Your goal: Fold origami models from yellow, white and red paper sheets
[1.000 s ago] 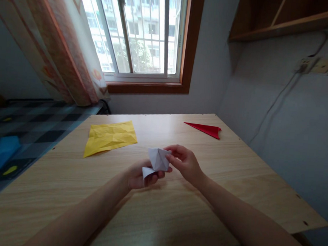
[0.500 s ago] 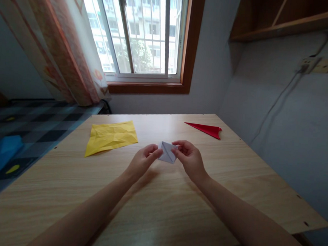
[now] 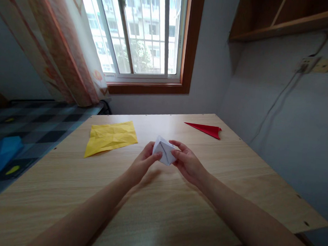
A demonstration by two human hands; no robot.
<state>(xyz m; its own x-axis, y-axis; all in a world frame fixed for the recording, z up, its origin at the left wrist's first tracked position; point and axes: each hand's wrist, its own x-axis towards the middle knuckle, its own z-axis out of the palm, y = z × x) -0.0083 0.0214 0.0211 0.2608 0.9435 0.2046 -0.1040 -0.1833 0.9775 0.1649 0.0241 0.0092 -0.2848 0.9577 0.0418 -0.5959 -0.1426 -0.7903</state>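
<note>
White folded paper (image 3: pixel 164 150) is up off the desk, held between both hands roughly over the middle of the tabletop. It's a small piece with a few creases showing and one dark fold line running across the face, so it looks kind of puffed out rather than flat.

Left hand (image 3: pixel 143 164) has its fingers curled in close, thumb and fingertips pinched onto the left edge of the paper. Not a fist, more of a light pinch with the rest of the fingers tucked under. Right hand (image 3: pixel 186 162) is doing pretty much the same on the other side: thumb on top, fingers bent around and gripping the right edge. Can't really see what the fingers underneath are doing, the paper hides them. Both forearms come in from the bottom of the frame.

Surface is a light wood-grain desk (image 3: pixel 173 214). A crumpled yellow sheet (image 3: pixel 111 136) lies flat on it to the left, well apart from the hands, and a red folded triangle (image 3: pixel 204 129) sits toward the far right edge.

Behind the desk there's a window (image 3: pixel 140 30) with a brown wooden frame and bars, buildings outside, and a patterned curtain (image 3: pixel 53 42) pulled to the left. A wooden shelf (image 3: pixel 288 19) hangs top right, with a wall socket (image 3: pixel 322 65) and cable below it. On the left, a checked bedspread (image 3: pixel 30 127) with something blue on it.
</note>
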